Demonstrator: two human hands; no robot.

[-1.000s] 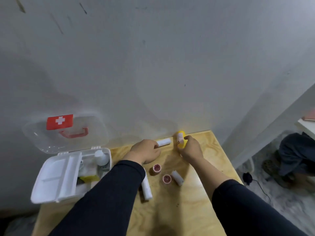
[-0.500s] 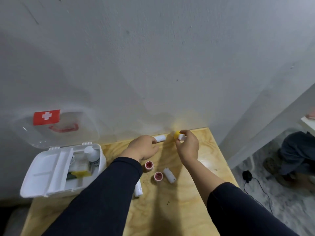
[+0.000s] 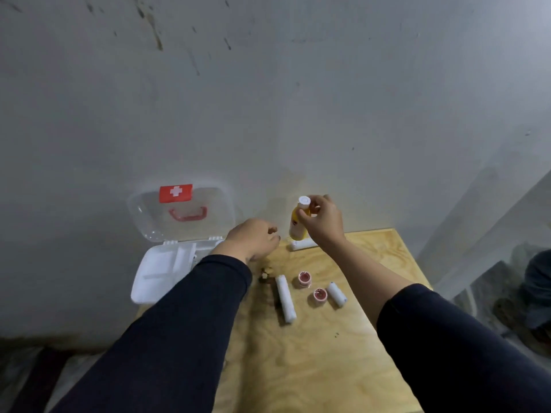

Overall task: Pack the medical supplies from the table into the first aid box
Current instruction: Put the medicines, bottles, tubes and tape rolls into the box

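My right hand (image 3: 323, 222) holds a yellow bottle (image 3: 297, 225) with a white cap upright, lifted above the table's far edge. My left hand (image 3: 253, 238) hovers with fingers curled beside the open first aid box (image 3: 158, 275); I cannot see anything in it. The box's clear lid (image 3: 182, 213) with a red cross leans on the wall. On the wooden table (image 3: 313, 353) lie a long white bandage roll (image 3: 285, 298), a short white roll (image 3: 337, 294), two small red-topped tape rolls (image 3: 304, 278) (image 3: 320, 295), and another white roll (image 3: 301, 244) under the bottle.
A grey wall rises right behind the table. A small brown item (image 3: 264, 275) lies near my left wrist. The table's right edge drops to a floor where a dark seated figure (image 3: 536, 293) is partly visible.
My right hand has lifted the yellow bottle off the table and turned it upright. My left hand let go of the white roll by the wall and drew back toward the box.
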